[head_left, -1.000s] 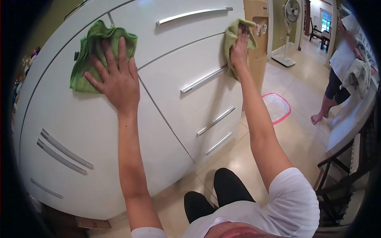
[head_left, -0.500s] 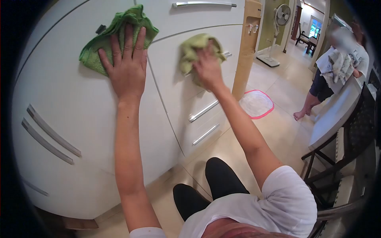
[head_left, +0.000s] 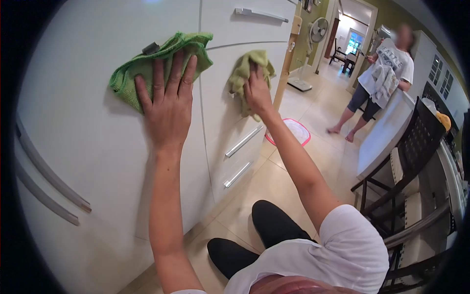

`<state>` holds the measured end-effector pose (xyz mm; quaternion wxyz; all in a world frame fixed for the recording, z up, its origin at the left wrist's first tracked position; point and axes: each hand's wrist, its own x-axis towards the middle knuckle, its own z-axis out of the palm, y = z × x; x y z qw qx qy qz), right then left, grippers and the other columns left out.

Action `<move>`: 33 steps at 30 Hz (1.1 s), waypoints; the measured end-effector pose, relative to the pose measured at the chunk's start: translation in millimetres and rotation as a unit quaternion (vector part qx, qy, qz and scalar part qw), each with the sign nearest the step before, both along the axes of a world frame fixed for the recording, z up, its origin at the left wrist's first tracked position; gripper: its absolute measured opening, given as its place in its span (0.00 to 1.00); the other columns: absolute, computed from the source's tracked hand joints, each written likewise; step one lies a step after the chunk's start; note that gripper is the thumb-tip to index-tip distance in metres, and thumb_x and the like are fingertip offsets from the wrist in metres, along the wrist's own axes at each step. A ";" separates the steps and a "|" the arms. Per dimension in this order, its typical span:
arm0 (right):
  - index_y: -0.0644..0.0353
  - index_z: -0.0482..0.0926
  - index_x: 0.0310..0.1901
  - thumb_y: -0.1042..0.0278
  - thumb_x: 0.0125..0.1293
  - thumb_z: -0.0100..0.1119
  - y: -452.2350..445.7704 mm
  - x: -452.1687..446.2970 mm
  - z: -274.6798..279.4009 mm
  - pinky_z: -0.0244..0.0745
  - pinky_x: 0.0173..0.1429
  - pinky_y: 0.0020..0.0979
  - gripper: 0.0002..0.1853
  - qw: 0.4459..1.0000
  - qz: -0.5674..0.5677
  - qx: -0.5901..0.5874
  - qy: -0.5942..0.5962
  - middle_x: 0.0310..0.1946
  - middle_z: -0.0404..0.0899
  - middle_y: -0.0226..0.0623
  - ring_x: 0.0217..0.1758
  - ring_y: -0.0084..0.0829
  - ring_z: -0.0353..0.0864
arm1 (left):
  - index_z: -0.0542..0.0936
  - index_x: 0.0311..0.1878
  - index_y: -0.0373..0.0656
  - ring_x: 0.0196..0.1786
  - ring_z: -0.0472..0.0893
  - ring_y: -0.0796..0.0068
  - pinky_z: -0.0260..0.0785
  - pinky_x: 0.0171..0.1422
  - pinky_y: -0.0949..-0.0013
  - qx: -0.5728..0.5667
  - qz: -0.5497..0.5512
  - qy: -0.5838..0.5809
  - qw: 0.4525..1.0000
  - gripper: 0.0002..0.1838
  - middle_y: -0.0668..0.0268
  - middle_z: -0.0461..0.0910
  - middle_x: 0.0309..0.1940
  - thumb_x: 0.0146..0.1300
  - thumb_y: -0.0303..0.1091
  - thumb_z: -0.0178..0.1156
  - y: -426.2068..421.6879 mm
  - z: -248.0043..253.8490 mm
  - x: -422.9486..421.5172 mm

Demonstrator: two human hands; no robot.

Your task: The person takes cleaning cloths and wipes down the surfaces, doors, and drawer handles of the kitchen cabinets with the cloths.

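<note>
My left hand point(head_left: 169, 110) lies flat with spread fingers on a green cloth point(head_left: 131, 83), pressing it against the white cabinet front point(head_left: 122, 161). A small dark tag shows on the cloth's upper edge. To the right, my right hand point(head_left: 257, 93) has its fingers curled on a bunched, lighter yellow-green cloth point(head_left: 239, 78). That cloth lies against a drawer front and covers the handle there. A metal handle point(head_left: 262, 15) sits above it, and two more drawer handles, upper point(head_left: 244, 142) and lower point(head_left: 237, 175), are below.
Long curved handles point(head_left: 54, 174) run along the cabinet at left. A pink-edged mat point(head_left: 296, 131) lies on the tiled floor. Beyond are a standing fan point(head_left: 318, 30) and a person point(head_left: 387, 73) holding a cloth beside a counter. Dark chairs point(head_left: 416, 142) stand at my right.
The view has turned, bringing more of the room and the standing person into sight. My left hand stays flat on its cloth, and my right hand keeps hold of the lighter one.
</note>
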<state>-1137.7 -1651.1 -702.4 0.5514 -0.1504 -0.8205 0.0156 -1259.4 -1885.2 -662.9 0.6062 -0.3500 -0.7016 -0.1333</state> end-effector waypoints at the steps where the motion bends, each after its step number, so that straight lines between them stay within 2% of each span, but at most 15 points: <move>1: 0.64 0.52 0.71 0.57 0.72 0.42 16.8 -3.3 0.9 0.48 0.75 0.45 0.30 0.999 0.002 0.001 0.035 0.70 0.51 0.60 0.74 0.57 0.46 | 0.54 0.74 0.72 0.73 0.59 0.68 0.37 0.77 0.44 -0.001 0.002 0.003 1.000 0.33 0.84 0.54 0.74 0.66 0.49 0.52 -0.4 -0.5 0.7; 4: 0.63 0.52 0.71 0.59 0.74 0.36 61.2 -4.9 5.4 0.46 0.76 0.43 0.28 0.994 -0.006 -0.046 0.101 0.70 0.51 0.59 0.75 0.56 0.44 | 0.56 0.73 0.72 0.72 0.60 0.69 0.38 0.77 0.44 -0.002 0.012 0.007 1.000 0.33 0.85 0.55 0.73 0.65 0.49 0.53 -2.2 -0.1 1.2; 6: 0.64 0.54 0.70 0.60 0.75 0.32 98.8 4.9 15.6 0.49 0.75 0.44 0.26 0.987 -0.073 -0.115 0.085 0.68 0.54 0.61 0.74 0.56 0.48 | 0.55 0.73 0.72 0.72 0.60 0.69 0.39 0.77 0.44 -0.001 0.012 0.001 1.000 0.34 0.85 0.55 0.73 0.65 0.48 0.54 -0.3 -1.2 1.0; 11: 0.64 0.60 0.66 0.56 0.75 0.32 198.7 26.5 37.6 0.55 0.71 0.39 0.26 0.935 0.032 -0.325 0.141 0.62 0.66 0.56 0.67 0.52 0.62 | 0.57 0.72 0.73 0.73 0.58 0.70 0.39 0.76 0.43 0.024 -0.005 0.005 1.000 0.34 0.85 0.53 0.74 0.63 0.46 0.55 5.2 -0.8 -1.0; 14: 0.68 0.56 0.67 0.61 0.72 0.38 131.1 8.4 35.1 0.52 0.73 0.45 0.26 0.967 -0.023 -0.221 0.122 0.64 0.61 0.63 0.70 0.60 0.55 | 0.57 0.72 0.74 0.74 0.58 0.69 0.40 0.76 0.42 0.019 0.016 -0.001 1.000 0.34 0.85 0.53 0.74 0.63 0.46 0.54 8.2 -2.2 1.1; 16: 0.66 0.54 0.68 0.59 0.72 0.40 103.0 -2.1 3.6 0.51 0.73 0.47 0.28 0.991 -0.022 -0.062 0.119 0.66 0.58 0.61 0.71 0.60 0.52 | 0.56 0.73 0.74 0.74 0.58 0.68 0.39 0.76 0.42 0.018 0.027 -0.008 0.999 0.34 0.85 0.53 0.74 0.64 0.47 0.54 10.7 -2.3 2.9; 19: 0.68 0.52 0.69 0.58 0.72 0.39 79.0 12.8 -0.2 0.48 0.74 0.50 0.30 0.997 -0.040 -0.063 0.020 0.68 0.54 0.60 0.74 0.59 0.48 | 0.55 0.73 0.75 0.73 0.59 0.67 0.35 0.77 0.43 0.026 0.046 -0.015 0.998 0.33 0.84 0.55 0.73 0.66 0.49 0.53 16.8 -5.8 6.4; 22: 0.69 0.49 0.70 0.57 0.73 0.39 106.1 10.1 0.2 0.46 0.75 0.51 0.32 0.996 -0.045 -0.071 0.043 0.69 0.52 0.60 0.75 0.58 0.44 | 0.55 0.73 0.75 0.72 0.59 0.65 0.33 0.77 0.42 0.009 0.093 -0.042 0.995 0.31 0.83 0.56 0.73 0.67 0.49 0.51 21.4 -8.3 6.7; 23: 0.70 0.46 0.71 0.56 0.73 0.39 125.9 10.4 -0.2 0.45 0.75 0.51 0.33 0.994 -0.039 -0.091 0.045 0.71 0.50 0.60 0.75 0.58 0.43 | 0.55 0.73 0.74 0.71 0.60 0.63 0.34 0.76 0.41 0.009 0.109 -0.025 0.994 0.30 0.80 0.57 0.73 0.69 0.50 0.49 23.1 -11.3 4.6; 26: 0.69 0.45 0.72 0.58 0.73 0.38 219.1 7.0 -9.1 0.44 0.76 0.49 0.33 0.994 -0.083 -0.034 0.069 0.71 0.48 0.60 0.76 0.58 0.42 | 0.55 0.74 0.72 0.71 0.60 0.61 0.35 0.75 0.40 0.004 0.119 -0.013 0.993 0.30 0.78 0.58 0.72 0.69 0.51 0.48 24.2 -9.2 5.7; 29: 0.71 0.43 0.71 0.62 0.73 0.39 213.2 39.9 7.3 0.40 0.78 0.47 0.33 0.951 0.113 -0.261 0.118 0.72 0.45 0.60 0.76 0.59 0.40 | 0.53 0.75 0.68 0.70 0.61 0.55 0.40 0.72 0.38 0.017 0.096 0.023 0.995 0.29 0.71 0.57 0.73 0.72 0.52 0.42 26.4 -11.0 4.5; 32: 0.73 0.42 0.71 0.65 0.72 0.40 239.0 25.3 -60.6 0.38 0.79 0.44 0.33 0.970 0.097 -0.168 0.145 0.72 0.43 0.60 0.76 0.57 0.40 | 0.53 0.75 0.67 0.72 0.57 0.50 0.38 0.72 0.34 0.034 0.071 0.011 0.997 0.29 0.68 0.56 0.73 0.73 0.53 0.40 36.6 -14.6 9.4; 33: 0.73 0.41 0.71 0.66 0.71 0.41 227.1 21.9 -91.3 0.38 0.79 0.43 0.34 0.982 0.030 -0.134 0.130 0.73 0.43 0.60 0.76 0.56 0.40 | 0.54 0.75 0.67 0.72 0.56 0.49 0.38 0.72 0.34 0.036 0.062 0.014 0.997 0.29 0.68 0.55 0.73 0.72 0.53 0.41 42.0 -15.9 11.4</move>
